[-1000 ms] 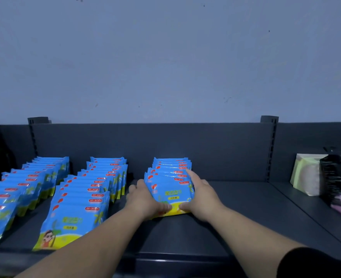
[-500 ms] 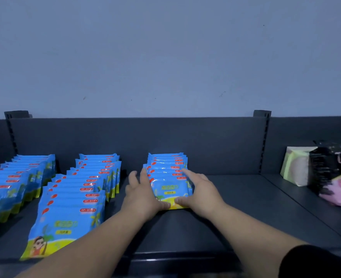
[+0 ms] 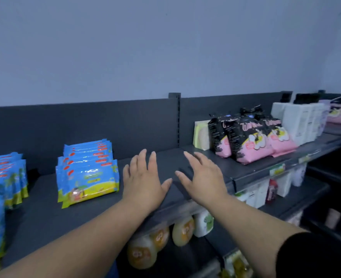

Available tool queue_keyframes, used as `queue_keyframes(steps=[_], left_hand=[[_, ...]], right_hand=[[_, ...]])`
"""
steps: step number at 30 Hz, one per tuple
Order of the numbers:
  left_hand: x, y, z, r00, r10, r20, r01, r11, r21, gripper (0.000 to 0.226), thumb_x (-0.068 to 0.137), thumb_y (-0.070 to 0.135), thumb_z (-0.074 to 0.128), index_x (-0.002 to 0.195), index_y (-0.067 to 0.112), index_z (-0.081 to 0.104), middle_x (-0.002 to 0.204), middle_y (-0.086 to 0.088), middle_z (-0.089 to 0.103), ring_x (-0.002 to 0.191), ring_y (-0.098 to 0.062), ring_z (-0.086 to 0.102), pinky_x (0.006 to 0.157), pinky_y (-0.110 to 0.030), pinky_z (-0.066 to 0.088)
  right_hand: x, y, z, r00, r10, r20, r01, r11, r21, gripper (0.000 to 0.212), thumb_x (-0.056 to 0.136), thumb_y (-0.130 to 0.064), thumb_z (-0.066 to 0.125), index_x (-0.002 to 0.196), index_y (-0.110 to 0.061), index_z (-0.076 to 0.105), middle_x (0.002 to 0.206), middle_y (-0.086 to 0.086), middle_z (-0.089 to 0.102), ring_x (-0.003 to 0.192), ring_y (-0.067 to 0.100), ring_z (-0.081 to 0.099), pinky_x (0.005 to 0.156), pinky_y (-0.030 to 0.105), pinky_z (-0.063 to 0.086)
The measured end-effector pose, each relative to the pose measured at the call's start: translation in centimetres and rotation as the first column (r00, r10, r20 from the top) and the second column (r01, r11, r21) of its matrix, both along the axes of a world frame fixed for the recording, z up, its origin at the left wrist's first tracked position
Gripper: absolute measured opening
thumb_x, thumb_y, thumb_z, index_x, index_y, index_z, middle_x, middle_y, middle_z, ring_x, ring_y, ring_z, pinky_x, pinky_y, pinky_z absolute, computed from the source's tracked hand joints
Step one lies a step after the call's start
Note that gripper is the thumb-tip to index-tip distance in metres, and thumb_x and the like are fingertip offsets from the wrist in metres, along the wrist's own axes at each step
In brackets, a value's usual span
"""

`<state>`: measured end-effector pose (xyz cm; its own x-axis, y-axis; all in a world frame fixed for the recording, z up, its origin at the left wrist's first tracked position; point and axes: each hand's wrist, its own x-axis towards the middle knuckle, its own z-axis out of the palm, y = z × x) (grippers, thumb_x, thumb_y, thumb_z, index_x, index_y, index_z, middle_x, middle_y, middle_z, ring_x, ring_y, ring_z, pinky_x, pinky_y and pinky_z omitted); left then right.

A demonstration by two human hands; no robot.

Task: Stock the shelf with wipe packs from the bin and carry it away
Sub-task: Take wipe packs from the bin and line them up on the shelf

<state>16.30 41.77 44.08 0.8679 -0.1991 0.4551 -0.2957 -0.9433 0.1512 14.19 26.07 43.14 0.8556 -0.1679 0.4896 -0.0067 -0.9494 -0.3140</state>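
wipe packs (image 3: 88,175) lie beside left hand (image 3: 143,183), pink bags (image 3: 251,143) beyond right hand (image 3: 203,181).

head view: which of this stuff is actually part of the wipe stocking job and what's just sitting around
Job:
blue wipe packs, row beside the hands
far-left wipe packs
dark shelf
left hand, right hand, both open, holding nothing

Just there:
black-and-pink packs
white packs
pale green pack
orange-labelled rounded packs below

left hand (image 3: 143,181) outstretched, fingers (image 3: 140,160) spread, right hand (image 3: 203,181) likewise, palms down
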Motion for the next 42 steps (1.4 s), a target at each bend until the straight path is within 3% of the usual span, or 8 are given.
queue_keyframes(steps=[5, 13, 20, 24, 30, 36, 42], left_hand=[[-3.6, -8.4, 0.0, 0.983, -0.178, -0.035, 0.179, 0.983, 0.033, 0.08, 0.093, 0.061, 0.032, 0.152, 0.021, -0.003, 0.159, -0.002, -0.01, 0.146, -0.024, -0.007, 0.118, -0.043, 0.0], [-12.8, -25.3, -5.2, 0.909, -0.371, -0.191, 0.388, 0.92, 0.059, 0.075, 0.094, 0.059, 0.032, 0.152, 0.023, 0.001, 0.16, -0.001, -0.006, 0.146, -0.025, -0.005, 0.118, -0.043, -0.001], [-20.6, -37.2, -11.5, 0.849, -0.46, -0.259, 0.497, 0.863, 0.096, 0.073, 0.093, 0.059, 0.033, 0.152, 0.025, 0.006, 0.16, -0.002, 0.0, 0.146, -0.024, 0.001, 0.118, -0.045, 0.005], [-22.9, -40.6, -16.6, 0.815, -0.493, -0.305, 0.542, 0.834, 0.103, 0.072, 0.093, 0.059, 0.036, 0.151, 0.025, 0.009, 0.159, -0.004, 0.005, 0.146, -0.024, 0.005, 0.117, -0.044, 0.007], [-22.9, -40.9, -26.4, 0.74, -0.474, -0.476, 0.594, 0.793, 0.133, 0.074, 0.094, 0.058, 0.037, 0.152, 0.021, 0.009, 0.159, -0.006, 0.005, 0.146, -0.026, 0.006, 0.118, -0.043, 0.012], [-21.7, -39.1, -36.6, 0.693, -0.365, -0.621, 0.599, 0.772, 0.214, 0.074, 0.093, 0.054, 0.043, 0.151, 0.021, 0.011, 0.158, -0.009, 0.009, 0.145, -0.028, 0.012, 0.116, -0.044, 0.021], [-20.1, -38.0, -44.7, 0.57, -0.254, -0.782, 0.643, 0.73, 0.231, 0.082, 0.093, 0.052, 0.046, 0.152, 0.026, -0.004, 0.159, -0.006, -0.006, 0.147, -0.027, 0.0, 0.119, -0.041, 0.008]], right_hand=[[-5.9, -8.5, -0.5, 0.985, -0.172, 0.005, 0.172, 0.985, -0.001, 0.065, 0.091, -0.062, 0.039, 0.148, -0.038, 0.023, 0.156, -0.003, 0.024, 0.143, 0.017, 0.02, 0.116, 0.045, 0.02], [-19.7, -23.7, -4.8, 0.91, -0.388, -0.146, 0.396, 0.918, 0.025, 0.064, 0.091, -0.063, 0.038, 0.148, -0.038, 0.022, 0.157, -0.005, 0.021, 0.144, 0.017, 0.017, 0.118, 0.046, 0.012], [-30.3, -34.2, -11.5, 0.83, -0.488, -0.271, 0.516, 0.856, 0.039, 0.065, 0.091, -0.062, 0.04, 0.148, -0.037, 0.024, 0.156, -0.002, 0.023, 0.143, 0.02, 0.022, 0.116, 0.045, 0.02], [-33.8, -37.5, -16.4, 0.779, -0.495, -0.383, 0.566, 0.819, 0.093, 0.065, 0.092, -0.062, 0.039, 0.149, -0.036, 0.022, 0.157, -0.002, 0.021, 0.144, 0.02, 0.019, 0.117, 0.046, 0.02], [-36.8, -38.6, -25.8, 0.693, -0.454, -0.56, 0.613, 0.78, 0.126, 0.063, 0.095, -0.058, 0.037, 0.15, -0.034, 0.02, 0.158, 0.0, 0.019, 0.143, 0.021, 0.023, 0.115, 0.036, 0.024], [-36.8, -36.7, -36.0, 0.616, -0.38, -0.69, 0.647, 0.744, 0.167, 0.063, 0.094, -0.055, 0.043, 0.149, -0.033, 0.025, 0.156, 0.001, 0.025, 0.141, 0.02, 0.027, 0.115, 0.033, 0.024], [-34.1, -34.3, -44.5, 0.582, -0.217, -0.784, 0.613, 0.75, 0.248, 0.061, 0.093, -0.049, 0.048, 0.148, -0.034, 0.026, 0.155, -0.003, 0.024, 0.14, 0.021, 0.029, 0.113, 0.031, 0.026]])
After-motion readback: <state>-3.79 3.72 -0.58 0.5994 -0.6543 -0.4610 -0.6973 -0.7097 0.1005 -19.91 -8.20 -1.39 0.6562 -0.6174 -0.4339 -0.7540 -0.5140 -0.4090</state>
